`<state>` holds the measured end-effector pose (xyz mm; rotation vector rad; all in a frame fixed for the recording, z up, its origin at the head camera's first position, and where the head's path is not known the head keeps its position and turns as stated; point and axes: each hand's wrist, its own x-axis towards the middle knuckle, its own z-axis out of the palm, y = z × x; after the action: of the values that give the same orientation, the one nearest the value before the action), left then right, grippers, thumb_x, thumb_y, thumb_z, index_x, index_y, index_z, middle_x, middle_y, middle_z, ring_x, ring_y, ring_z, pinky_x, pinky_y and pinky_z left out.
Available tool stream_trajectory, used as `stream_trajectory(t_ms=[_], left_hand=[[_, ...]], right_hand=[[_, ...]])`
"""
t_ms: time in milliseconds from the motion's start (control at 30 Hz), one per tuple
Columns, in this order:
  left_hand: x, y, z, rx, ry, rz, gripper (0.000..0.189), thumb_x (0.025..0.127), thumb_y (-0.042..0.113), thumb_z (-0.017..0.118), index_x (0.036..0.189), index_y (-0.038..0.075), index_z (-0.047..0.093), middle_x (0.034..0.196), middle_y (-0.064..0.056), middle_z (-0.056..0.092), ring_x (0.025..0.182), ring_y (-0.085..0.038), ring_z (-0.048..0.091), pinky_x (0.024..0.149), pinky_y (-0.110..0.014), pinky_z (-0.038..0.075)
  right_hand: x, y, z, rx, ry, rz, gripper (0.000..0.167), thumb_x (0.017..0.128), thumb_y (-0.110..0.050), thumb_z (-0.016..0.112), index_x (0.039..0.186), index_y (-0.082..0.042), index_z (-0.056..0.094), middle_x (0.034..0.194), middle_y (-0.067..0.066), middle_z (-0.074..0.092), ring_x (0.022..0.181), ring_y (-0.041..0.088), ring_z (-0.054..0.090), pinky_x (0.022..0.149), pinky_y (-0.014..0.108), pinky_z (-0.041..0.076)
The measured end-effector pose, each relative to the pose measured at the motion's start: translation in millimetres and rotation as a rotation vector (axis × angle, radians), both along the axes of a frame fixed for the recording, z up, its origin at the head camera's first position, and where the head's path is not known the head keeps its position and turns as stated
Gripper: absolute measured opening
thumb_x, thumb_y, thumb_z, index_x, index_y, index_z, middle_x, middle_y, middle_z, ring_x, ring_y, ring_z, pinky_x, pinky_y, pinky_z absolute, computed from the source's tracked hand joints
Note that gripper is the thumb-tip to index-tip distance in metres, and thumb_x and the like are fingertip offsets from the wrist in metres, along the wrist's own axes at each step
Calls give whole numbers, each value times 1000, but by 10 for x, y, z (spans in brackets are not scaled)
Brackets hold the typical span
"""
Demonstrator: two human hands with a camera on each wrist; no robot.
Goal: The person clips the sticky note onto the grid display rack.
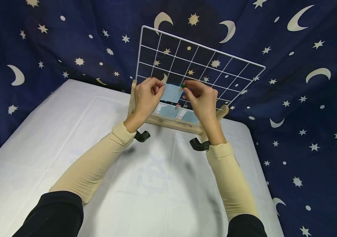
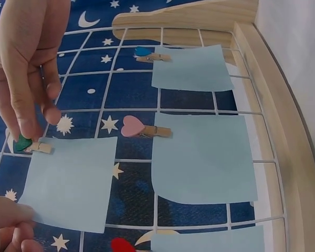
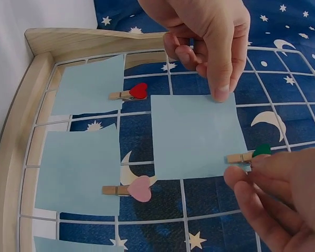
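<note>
In the head view, my left hand [image 1: 148, 95] pinches one corner of a light blue paper square [image 1: 172, 93] between thumb and fingers. My right hand [image 1: 203, 100] grips a small wooden clothespin [image 3: 239, 158] by its end, which carries a green heart [image 3: 261, 150]. The clothespin's tip overlaps another corner of that square. The paper lies against a white wire grid [image 1: 207, 67]. Lower on the grid, another blue paper [image 3: 79, 170] hangs by a clothespin with a pink heart [image 3: 140, 189]. A further paper [image 3: 89, 86] has a red-heart clothespin [image 3: 131, 92].
A wooden stand [image 1: 174, 125] holds the grid leaning on a white-covered table [image 1: 144, 184]. A third clipped paper [image 2: 191, 68] has a blue-heart clothespin [image 2: 152, 55]. Behind hangs a dark blue curtain [image 1: 82, 36] with moons and stars. Black wrist-worn pieces [image 1: 199, 144] jut inward from both wrists.
</note>
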<state>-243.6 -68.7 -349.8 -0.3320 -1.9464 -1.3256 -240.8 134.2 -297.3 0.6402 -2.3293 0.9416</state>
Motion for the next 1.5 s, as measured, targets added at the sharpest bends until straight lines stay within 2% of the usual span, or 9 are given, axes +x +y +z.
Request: stream_trajectory(t_ms=[133,300,500,800,1000,1233,1500], left_hand=[[4,-24,7,-13,12,9,4,93,7,78,91,3,77,70,-8,60,60,-20,54,63,-29,39],[14,-57,1,-34,10,22,4,94,7,76,92,4,78,71,-8,60,61,-20,55,63,-30,39],[27,-85,-18,-38,6,48,5,93,9,75,91,5,77,71,-7,61,60,-19,55,63,-31,40],[55,-103,-65,3,5,22,5,93,7,75,92,3,78,72,-9,61,60,-20,55,63,-30,41],[84,-114,-118,-1,16,15,5,93,7,76,90,2,77,70,-9,60,59,-21,55,64,-31,41],[111,-120,-198,-2,-7,12,6,94,8,76,91,3,77,70,-8,60,60,-20,54,67,-32,41],[166,-112,-293,7,-46,-11,7,94,8,76,91,3,78,70,-8,61,62,-20,54,65,-30,41]], right_hand=[[5,-6,-28,10,37,5,24,98,-12,75,122,-8,79,105,8,81,71,21,78,62,8,50],[19,-5,-78,-5,42,9,26,98,-10,75,124,-9,78,108,9,81,70,24,78,59,7,46],[48,18,-115,-2,75,-11,26,98,-10,75,124,-8,77,110,7,81,74,23,78,65,6,48],[145,87,-195,-71,147,-61,20,100,-12,72,118,-7,79,106,5,82,70,22,76,63,9,47],[213,139,-304,-114,126,-65,17,100,-13,72,114,-9,81,101,5,82,71,21,76,65,11,50],[270,218,-464,-140,72,-58,16,100,-13,73,112,-6,81,88,8,81,68,22,75,64,13,53],[336,321,-616,-167,27,-60,17,99,-18,75,111,-8,82,94,9,81,71,26,76,63,11,51]])
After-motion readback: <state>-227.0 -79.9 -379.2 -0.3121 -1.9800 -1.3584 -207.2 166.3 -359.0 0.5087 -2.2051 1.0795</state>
